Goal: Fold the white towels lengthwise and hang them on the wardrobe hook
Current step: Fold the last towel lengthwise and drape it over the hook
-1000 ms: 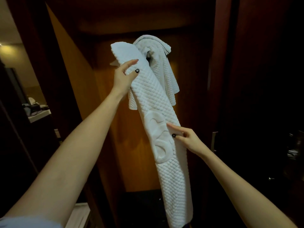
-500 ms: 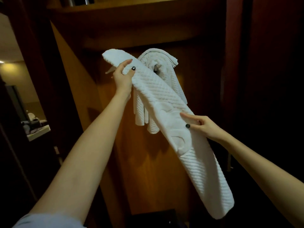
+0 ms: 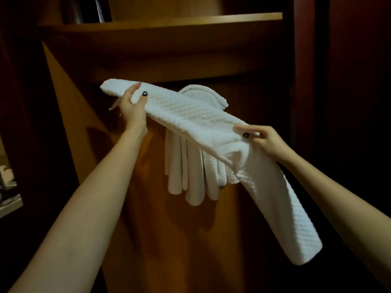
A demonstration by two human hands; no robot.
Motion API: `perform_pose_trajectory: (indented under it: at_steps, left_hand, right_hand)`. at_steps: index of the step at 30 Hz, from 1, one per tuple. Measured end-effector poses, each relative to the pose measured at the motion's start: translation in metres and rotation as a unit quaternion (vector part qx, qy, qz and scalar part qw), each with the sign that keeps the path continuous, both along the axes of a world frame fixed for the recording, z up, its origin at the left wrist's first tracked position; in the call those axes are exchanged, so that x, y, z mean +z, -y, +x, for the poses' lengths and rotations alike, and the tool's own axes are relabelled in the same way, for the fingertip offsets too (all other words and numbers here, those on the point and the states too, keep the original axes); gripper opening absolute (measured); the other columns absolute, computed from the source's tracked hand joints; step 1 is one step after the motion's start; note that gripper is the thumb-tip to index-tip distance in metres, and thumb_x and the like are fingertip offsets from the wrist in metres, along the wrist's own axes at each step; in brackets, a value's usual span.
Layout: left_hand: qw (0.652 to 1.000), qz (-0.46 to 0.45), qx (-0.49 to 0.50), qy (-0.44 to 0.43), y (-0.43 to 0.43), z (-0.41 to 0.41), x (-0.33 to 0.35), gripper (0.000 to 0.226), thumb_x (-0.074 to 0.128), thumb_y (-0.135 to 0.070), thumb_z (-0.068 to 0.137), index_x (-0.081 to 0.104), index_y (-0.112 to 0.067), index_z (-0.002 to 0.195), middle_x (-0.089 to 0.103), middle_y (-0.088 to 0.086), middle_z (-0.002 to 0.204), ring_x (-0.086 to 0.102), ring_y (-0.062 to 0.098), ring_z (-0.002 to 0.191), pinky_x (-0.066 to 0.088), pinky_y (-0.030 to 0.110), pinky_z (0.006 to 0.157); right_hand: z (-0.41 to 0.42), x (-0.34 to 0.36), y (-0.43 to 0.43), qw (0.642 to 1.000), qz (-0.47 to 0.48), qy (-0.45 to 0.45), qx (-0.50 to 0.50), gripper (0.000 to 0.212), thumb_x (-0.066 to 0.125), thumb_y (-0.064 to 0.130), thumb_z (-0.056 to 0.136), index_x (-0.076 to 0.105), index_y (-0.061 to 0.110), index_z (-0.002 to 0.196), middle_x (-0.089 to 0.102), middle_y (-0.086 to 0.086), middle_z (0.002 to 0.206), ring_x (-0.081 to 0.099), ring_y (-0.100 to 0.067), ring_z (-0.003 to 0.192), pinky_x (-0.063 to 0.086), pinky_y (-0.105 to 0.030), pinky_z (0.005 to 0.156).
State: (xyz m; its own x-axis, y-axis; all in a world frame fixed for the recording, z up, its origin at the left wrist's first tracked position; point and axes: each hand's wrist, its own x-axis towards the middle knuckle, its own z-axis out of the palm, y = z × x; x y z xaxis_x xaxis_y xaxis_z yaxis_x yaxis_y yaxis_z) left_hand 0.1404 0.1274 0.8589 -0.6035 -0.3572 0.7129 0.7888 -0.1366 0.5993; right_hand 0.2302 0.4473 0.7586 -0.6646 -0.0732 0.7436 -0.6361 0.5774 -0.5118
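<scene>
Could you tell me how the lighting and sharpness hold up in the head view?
Head view: dim, warm light; the wardrobe panel glows orange while the sides fall to near black; the held towel is brightest, its weave soft; the left hand casts a shadow on the panel.

A wooden wardrobe interior (image 3: pixel 148 208) fills the view, its back panel lit warm orange and fading to shadow at the edges. At twelve o'clock a wooden shelf (image 3: pixel 160 22) runs across, with dim upright shapes above it at eleven. Dark reddish panels (image 3: pixel 349 81) stand at three o'clock. At nine o'clock a pale ledge (image 3: pixel 8 206) carries blurred clutter.
</scene>
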Motion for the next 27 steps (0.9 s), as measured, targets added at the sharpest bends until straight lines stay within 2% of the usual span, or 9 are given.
perform_pose_trajectory:
  at_steps: [3,7,9,13,16,20,22,24,27]
  left_hand:
    - [1.000,0.001,0.013,-0.013,0.006,-0.018,0.015,0.026,0.061,-0.011,0.091,0.064,-0.031,0.109,0.043,-0.012,0.119,0.041,0.010,0.120,0.045,0.006,0.078]
    - [0.999,-0.039,0.025,-0.020,0.012,-0.046,0.016,0.027,0.057,-0.016,0.094,0.060,-0.033,0.114,0.043,-0.009,0.127,0.039,0.011,0.124,0.041,0.017,0.093]
    - [0.997,-0.065,0.022,-0.039,0.015,-0.059,0.012,0.028,0.055,-0.018,0.095,0.061,-0.030,0.120,0.045,-0.015,0.124,0.040,0.004,0.122,0.039,0.016,0.095]
    - [0.991,-0.105,0.029,-0.078,0.017,-0.081,0.008,0.034,0.049,-0.012,0.097,0.059,-0.022,0.129,0.053,-0.016,0.126,0.047,-0.018,0.108,0.037,0.002,0.089]
    - [0.987,-0.108,0.059,-0.105,0.017,-0.094,0.014,0.038,0.047,-0.011,0.098,0.056,-0.023,0.132,0.050,-0.012,0.133,0.044,-0.019,0.113,0.034,0.000,0.092]
    - [0.970,-0.143,0.127,-0.151,0.026,-0.110,0.034,0.037,0.046,-0.015,0.099,0.053,-0.019,0.135,0.050,-0.011,0.136,0.038,-0.028,0.112,0.031,-0.002,0.094]
    - [0.969,-0.150,0.137,-0.144,0.030,-0.121,0.045,0.037,0.047,-0.016,0.099,0.053,-0.018,0.135,0.059,-0.023,0.124,0.044,-0.031,0.096,0.034,-0.004,0.084]
    - [0.970,-0.154,0.138,-0.125,0.032,-0.128,0.047,0.037,0.048,-0.017,0.099,0.053,-0.018,0.136,0.059,-0.035,0.106,0.045,-0.031,0.076,0.035,-0.006,0.072]
    - [0.975,-0.146,0.142,-0.089,0.036,-0.144,0.040,0.039,0.050,-0.022,0.099,0.051,-0.018,0.138,0.058,-0.023,0.112,0.045,-0.031,0.078,0.035,-0.006,0.073]
  right_hand:
    - [-0.011,0.040,-0.001,0.999,-0.026,-0.020,0.027,0.048,0.052,-0.016,0.087,0.066,0.015,0.120,0.067,-0.002,0.123,0.058,-0.004,0.120,0.045,-0.023,0.103]
    - [-0.026,0.083,-0.005,0.997,-0.041,-0.054,0.026,0.038,0.054,-0.010,0.090,0.068,0.013,0.117,0.069,-0.002,0.117,0.062,-0.003,0.114,0.047,-0.016,0.096]
    - [-0.037,0.098,-0.008,0.997,-0.038,-0.062,0.016,0.037,0.054,-0.009,0.091,0.070,0.015,0.115,0.069,0.002,0.115,0.061,-0.003,0.113,0.048,-0.017,0.095]
    - [-0.062,0.129,-0.008,0.995,-0.053,-0.086,0.008,0.034,0.056,-0.006,0.091,0.071,0.016,0.111,0.069,0.000,0.115,0.063,0.000,0.108,0.051,-0.015,0.087]
    - [-0.080,0.156,-0.008,0.990,-0.089,-0.099,0.040,0.032,0.055,-0.006,0.091,0.070,0.012,0.113,0.069,0.000,0.113,0.067,-0.002,0.101,0.051,-0.014,0.079]
    - [-0.107,0.192,-0.008,0.988,-0.090,-0.112,0.062,0.032,0.054,-0.006,0.092,0.067,0.005,0.119,0.068,-0.002,0.117,0.066,-0.003,0.104,0.050,-0.014,0.083]
    - [-0.126,0.209,-0.011,0.990,-0.088,-0.083,0.070,0.032,0.053,-0.005,0.093,0.068,0.006,0.119,0.070,-0.003,0.115,0.068,-0.007,0.101,0.053,-0.017,0.083]
    - [-0.141,0.217,-0.013,0.991,-0.094,-0.044,0.083,0.031,0.053,-0.004,0.093,0.069,0.008,0.117,0.074,-0.001,0.101,0.071,-0.011,0.090,0.056,-0.020,0.077]
    - [-0.167,0.229,-0.017,0.992,-0.087,-0.021,0.089,0.031,0.057,-0.004,0.090,0.072,0.014,0.109,0.076,0.009,0.092,0.071,-0.005,0.086,0.053,-0.013,0.070]
